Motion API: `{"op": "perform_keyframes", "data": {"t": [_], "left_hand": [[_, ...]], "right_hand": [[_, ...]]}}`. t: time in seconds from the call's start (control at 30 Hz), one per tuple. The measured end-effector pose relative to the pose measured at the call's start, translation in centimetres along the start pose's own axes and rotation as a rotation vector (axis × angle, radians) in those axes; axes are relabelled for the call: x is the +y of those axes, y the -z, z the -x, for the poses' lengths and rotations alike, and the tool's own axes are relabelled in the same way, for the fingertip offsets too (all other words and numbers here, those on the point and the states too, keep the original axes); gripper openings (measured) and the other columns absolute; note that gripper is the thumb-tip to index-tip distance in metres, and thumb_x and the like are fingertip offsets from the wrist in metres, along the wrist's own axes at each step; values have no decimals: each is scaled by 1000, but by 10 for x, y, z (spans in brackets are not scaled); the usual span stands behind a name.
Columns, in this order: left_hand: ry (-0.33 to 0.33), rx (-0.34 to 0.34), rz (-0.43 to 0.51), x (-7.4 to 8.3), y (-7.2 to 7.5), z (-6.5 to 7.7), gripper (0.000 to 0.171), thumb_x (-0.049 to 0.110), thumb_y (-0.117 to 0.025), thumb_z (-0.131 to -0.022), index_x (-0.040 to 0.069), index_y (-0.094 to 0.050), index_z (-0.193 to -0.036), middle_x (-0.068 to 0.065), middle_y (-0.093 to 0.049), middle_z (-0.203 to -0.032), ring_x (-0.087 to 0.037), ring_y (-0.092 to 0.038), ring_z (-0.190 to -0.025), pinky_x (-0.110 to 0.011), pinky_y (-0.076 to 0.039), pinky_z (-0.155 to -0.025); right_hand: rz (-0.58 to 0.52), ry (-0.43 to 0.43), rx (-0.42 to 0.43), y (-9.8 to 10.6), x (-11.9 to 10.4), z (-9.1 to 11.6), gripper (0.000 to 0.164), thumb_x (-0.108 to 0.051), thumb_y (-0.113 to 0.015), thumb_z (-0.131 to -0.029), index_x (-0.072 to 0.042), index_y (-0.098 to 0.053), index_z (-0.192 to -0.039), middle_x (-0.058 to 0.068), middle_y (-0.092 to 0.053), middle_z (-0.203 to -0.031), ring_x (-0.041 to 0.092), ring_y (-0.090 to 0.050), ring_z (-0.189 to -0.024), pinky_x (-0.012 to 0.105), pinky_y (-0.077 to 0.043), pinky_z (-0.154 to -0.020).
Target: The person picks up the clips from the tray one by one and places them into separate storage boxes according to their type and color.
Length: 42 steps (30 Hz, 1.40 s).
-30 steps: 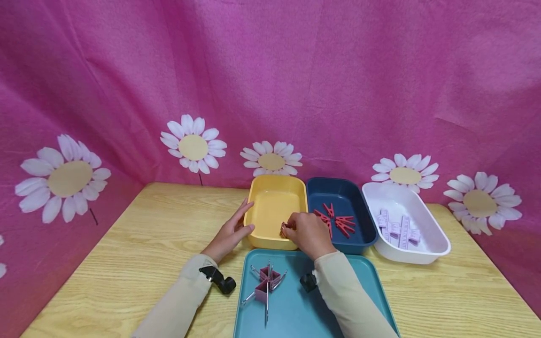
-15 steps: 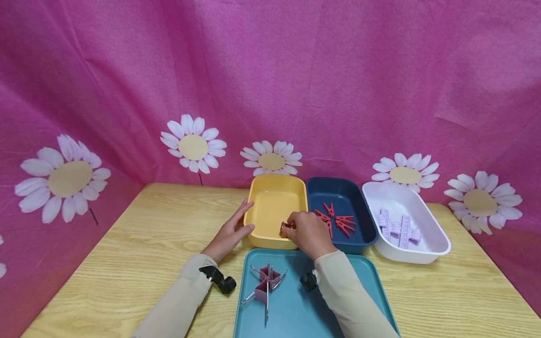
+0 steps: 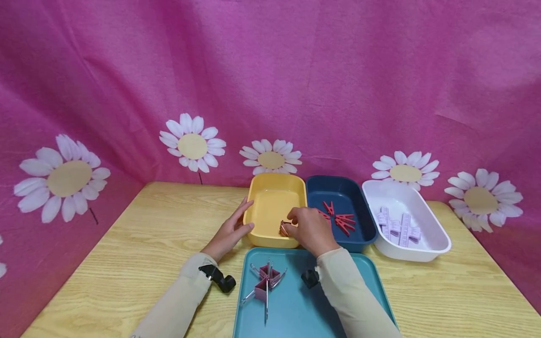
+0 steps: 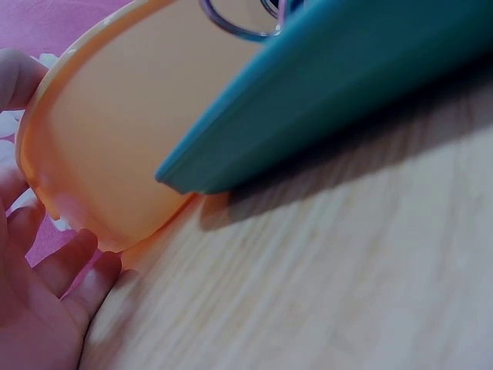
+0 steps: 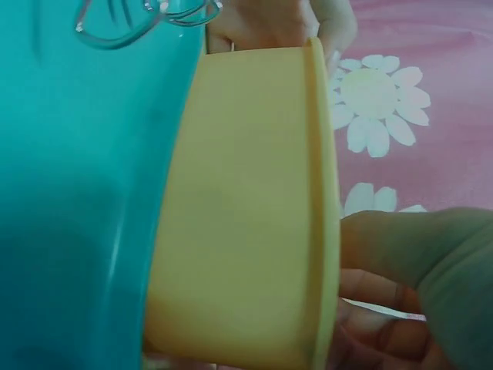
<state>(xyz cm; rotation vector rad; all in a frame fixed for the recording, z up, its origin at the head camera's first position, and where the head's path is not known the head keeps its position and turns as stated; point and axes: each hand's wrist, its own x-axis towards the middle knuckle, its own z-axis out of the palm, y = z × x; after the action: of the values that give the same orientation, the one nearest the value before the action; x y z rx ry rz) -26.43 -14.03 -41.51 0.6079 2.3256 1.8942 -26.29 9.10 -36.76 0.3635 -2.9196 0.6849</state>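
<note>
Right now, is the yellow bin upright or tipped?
Upright: in the head view, the yellow bin stands on the table with its opening facing up.

Clips (image 3: 261, 290) lie on the tray (image 3: 304, 300), bins (image 3: 272, 204) behind

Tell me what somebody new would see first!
Probably the bright pink fabric backdrop with white-petalled daisies, behind the pale wood-grain table. Then the deep rounded yellow bin, navy-blue bin and white bin lined up on it. Next, perhaps, the right hand pinching a small, shiny copper-coloured clip at the yellow bin's near end.
</note>
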Motion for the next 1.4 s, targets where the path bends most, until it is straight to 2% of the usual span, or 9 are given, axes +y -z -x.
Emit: {"op": "perform_keyframes", "data": {"t": [0.4, 0.43, 0.6, 0.8, 1.07, 1.23, 1.4], "left_hand": [[-39, 2, 11, -7, 0, -2, 60, 10, -54, -98, 8, -27, -152, -6, -4, -162, -22, -13, -146, -37, -20, -116], [-37, -2, 14, -3, 0, -1, 60, 10, -54, -98, 7, -27, -152, -7, -4, -162, -23, -12, -146, -38, -19, -116], [-26, -3, 1, -2, 0, 1, 60, 10, -53, -99, 8, -26, -153, -3, -3, -162, -22, -11, -146, -37, -20, -116], [-13, -3, -6, -3, 0, 0, 61, 11, -54, -99, 7, -26, -153, -7, -2, -162, -24, -11, -147, -38, -21, -116], [9, 6, -11, 1, 0, 0, 61, 13, -55, -98, 10, -27, -152, -6, -4, -162, -23, -16, -146, -38, -24, -115], [9, 0, -19, -1, 1, 0, 61, 11, -54, -98, 7, -26, -153, -8, -4, -162, -27, -22, -144, -42, -26, -114], [4, -7, -27, 0, 2, 0, 61, 12, -54, -99, 8, -26, -153, -7, -4, -162, -27, -21, -144, -42, -26, -114]], "right_hand": [[-47, 36, 9, 14, -5, 5, 31, -28, -78, -81, -10, -73, -106, 4, -69, -94, 20, -59, -86, 34, -55, -70], [-56, 36, 4, 15, -6, 6, 31, -27, -79, -81, -10, -73, -106, 3, -69, -94, 20, -58, -87, 33, -55, -70], [-124, 60, -30, 20, -10, 10, 27, -24, -80, -80, -13, -74, -104, -2, -67, -91, 18, -56, -85, 27, -55, -63], [-163, 182, -80, 27, -17, 15, 25, -21, -80, -80, -12, -74, -104, -5, -67, -87, 13, -57, -79, 22, -54, -60], [-192, 381, -115, 41, -36, 29, 25, -19, -78, -82, -11, -73, -105, 0, -68, -92, 11, -56, -73, 21, -53, -61], [-198, 457, -141, 48, -46, 39, 24, -19, -78, -82, -15, -72, -105, -3, -69, -97, 6, -57, -74, 20, -52, -62], [-234, 493, -215, 51, -52, 46, 24, -19, -76, -84, -15, -71, -107, -6, -68, -99, 5, -57, -74, 22, -54, -63]]}}
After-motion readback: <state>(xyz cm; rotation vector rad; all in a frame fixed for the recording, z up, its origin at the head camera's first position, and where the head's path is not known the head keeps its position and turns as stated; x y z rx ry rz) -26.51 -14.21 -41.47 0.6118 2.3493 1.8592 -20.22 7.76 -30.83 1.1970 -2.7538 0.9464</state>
